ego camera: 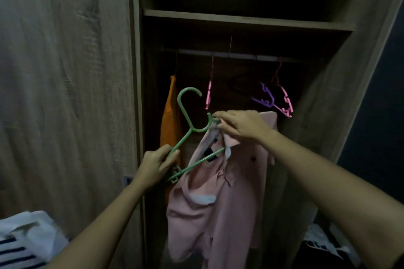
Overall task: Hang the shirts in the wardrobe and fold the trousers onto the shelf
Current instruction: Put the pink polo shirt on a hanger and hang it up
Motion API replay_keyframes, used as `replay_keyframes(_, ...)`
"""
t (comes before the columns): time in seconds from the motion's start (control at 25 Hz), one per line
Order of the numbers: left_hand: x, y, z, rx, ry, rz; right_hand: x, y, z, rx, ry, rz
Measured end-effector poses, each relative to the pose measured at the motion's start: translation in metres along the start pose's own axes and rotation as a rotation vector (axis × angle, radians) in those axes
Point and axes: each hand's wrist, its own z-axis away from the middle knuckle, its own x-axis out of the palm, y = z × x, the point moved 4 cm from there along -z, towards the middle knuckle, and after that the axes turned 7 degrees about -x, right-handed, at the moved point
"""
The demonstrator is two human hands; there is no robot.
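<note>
- While held before the open wardrobe (244, 20), pink shirt (220, 192) hangs long axis vertical, collar up, just below right hand (238, 125).
- Green hanger (189, 125) tilted, hook pointing up.
- Right hand pinches collar and hanger's upper arm; left hand (155, 165) closed on lower arm.
- Orange garment (170, 120) hangs beyond left hand.

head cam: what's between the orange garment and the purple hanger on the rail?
In the head view, between the orange garment and the purple hanger hangs one bare pink hanger on the rail; the green hanger's hook rises in front.
</note>
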Motion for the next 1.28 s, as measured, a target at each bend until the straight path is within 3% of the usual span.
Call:
replay_keyframes(0.08, -0.002, 0.011, -0.005, 0.026, 0.154, -0.182, -0.011, 0.001, -0.005, -0.018, 0.100, 0.054)
replay_keyframes(0.2, 0.006, 0.030, 0.007, 0.188, 0.610, -0.504, -0.026, 0.003, -0.013, 0.040, 0.231, 0.084)
replay_keyframes(0.28, 0.037, 0.031, 0.026, 0.283, 0.545, -0.593, -0.034, 0.010, -0.012, 0.118, 0.292, 0.034)
replay_keyframes(0.36, 0.069, 0.009, 0.031, 0.003, 0.271, -0.608, -0.040, 0.020, -0.008, 0.199, 0.324, -0.050)
replay_keyframes(0.44, 0.077, -0.008, 0.023, -0.333, -0.014, -0.364, -0.043, 0.029, 0.000, 0.204, 0.336, -0.114)
replay_keyframes(0.52, 0.065, -0.019, 0.004, -0.412, -0.240, -0.063, -0.042, 0.034, 0.016, 0.142, 0.340, -0.106)
replay_keyframes(0.56, 0.048, -0.020, -0.008, -0.429, -0.265, 0.015, -0.037, 0.039, 0.028, 0.118, 0.334, -0.091)
replay_keyframes(0.72, -0.008, -0.019, -0.031, -0.513, -0.240, 0.198, -0.018, 0.054, 0.071, 0.155, 0.333, -0.144)
replay_keyframes(0.84, -0.016, 0.001, -0.034, -0.523, -0.199, 0.309, -0.011, 0.059, 0.087, 0.203, 0.414, -0.162)
replay_keyframes(1.0, -0.022, 0.013, -0.041, -0.545, -0.146, 0.434, -0.010, 0.063, 0.101, 0.137, 0.487, -0.064)
replay_keyframes(1.16, -0.027, 0.026, -0.046, -0.553, 0.014, 0.273, -0.003, 0.059, 0.101, 0.098, 0.466, 0.013)
replay_keyframes(1.28, -0.031, 0.048, -0.054, -0.357, 0.299, -0.143, 0.002, 0.037, 0.078, 0.112, 0.399, 0.240)
